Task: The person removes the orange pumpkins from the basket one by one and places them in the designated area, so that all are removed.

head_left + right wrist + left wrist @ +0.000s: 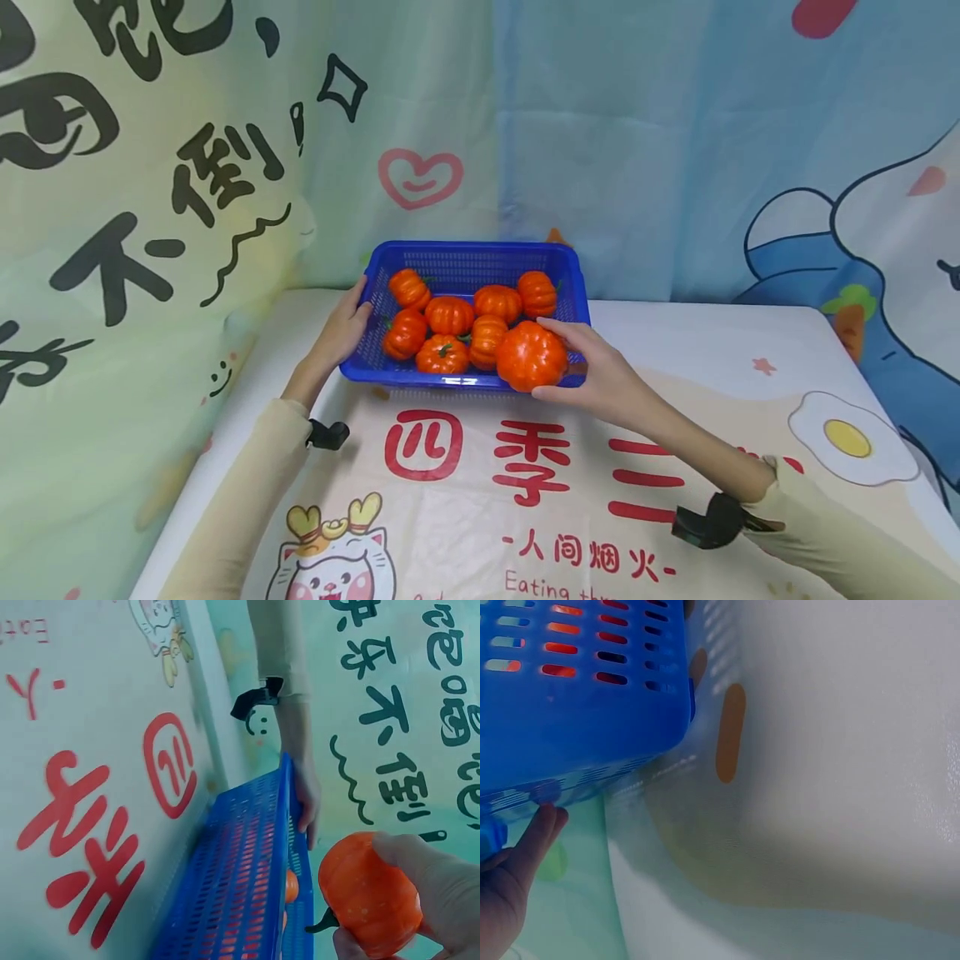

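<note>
A blue plastic basket (465,381) with slotted sides stands at the back of the table, holding several small orange pumpkins (450,316). At its left end my left hand (345,327) grips the side; the left wrist view shows fingers reaching against the basket wall (577,727). My right hand (596,367) holds a larger-looking orange pumpkin (532,357) between thumb and fingers, over the basket's front right corner. In the right wrist view this pumpkin (371,894) has a short dark green stem and is apart from the basket rim.
A printed cloth (450,517) with red characters and a cartoon cat covers the white table. Behind the basket hangs a pale curtain (600,150) with drawings and black lettering. Black straps (708,521) sit around both wrists.
</note>
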The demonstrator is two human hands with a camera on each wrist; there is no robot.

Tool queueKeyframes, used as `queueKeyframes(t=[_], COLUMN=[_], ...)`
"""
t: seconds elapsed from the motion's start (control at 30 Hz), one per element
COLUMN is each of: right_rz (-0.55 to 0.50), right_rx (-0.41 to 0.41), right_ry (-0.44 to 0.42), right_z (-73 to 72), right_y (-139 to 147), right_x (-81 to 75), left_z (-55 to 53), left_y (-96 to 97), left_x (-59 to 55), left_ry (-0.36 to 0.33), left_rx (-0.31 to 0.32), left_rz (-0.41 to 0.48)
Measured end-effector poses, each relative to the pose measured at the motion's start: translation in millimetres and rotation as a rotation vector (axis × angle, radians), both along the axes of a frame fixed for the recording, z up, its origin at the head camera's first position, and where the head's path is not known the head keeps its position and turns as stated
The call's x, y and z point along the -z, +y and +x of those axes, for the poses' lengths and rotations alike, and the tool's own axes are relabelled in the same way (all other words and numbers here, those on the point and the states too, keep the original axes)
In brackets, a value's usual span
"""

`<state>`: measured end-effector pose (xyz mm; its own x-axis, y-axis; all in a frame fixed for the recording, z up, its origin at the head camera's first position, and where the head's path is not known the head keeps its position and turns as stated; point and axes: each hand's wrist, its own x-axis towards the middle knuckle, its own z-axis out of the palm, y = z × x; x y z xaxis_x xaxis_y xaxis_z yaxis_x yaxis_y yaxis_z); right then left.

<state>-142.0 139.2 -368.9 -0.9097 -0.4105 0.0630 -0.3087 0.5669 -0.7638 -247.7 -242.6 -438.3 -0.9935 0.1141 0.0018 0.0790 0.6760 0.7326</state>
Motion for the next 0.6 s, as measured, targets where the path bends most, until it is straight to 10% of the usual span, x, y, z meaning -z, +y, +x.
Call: queueKeyframes(t=[0.3, 0.6], right_rz=[-0.013, -0.037], right_rx=[0.031, 0.309], right_ry=[-0.002, -0.03], right_z=[-3.7, -56.4], right_y=[20, 76], right_x=[4.7, -0.5], left_z=[-0.5, -0.4], left_y=[0.6, -1.2], left_x=[1.5, 1.3], left_ry=[-0.008, -0.009], left_rx=[0.002, -0.004], left_rz=[-0.011, -0.008])
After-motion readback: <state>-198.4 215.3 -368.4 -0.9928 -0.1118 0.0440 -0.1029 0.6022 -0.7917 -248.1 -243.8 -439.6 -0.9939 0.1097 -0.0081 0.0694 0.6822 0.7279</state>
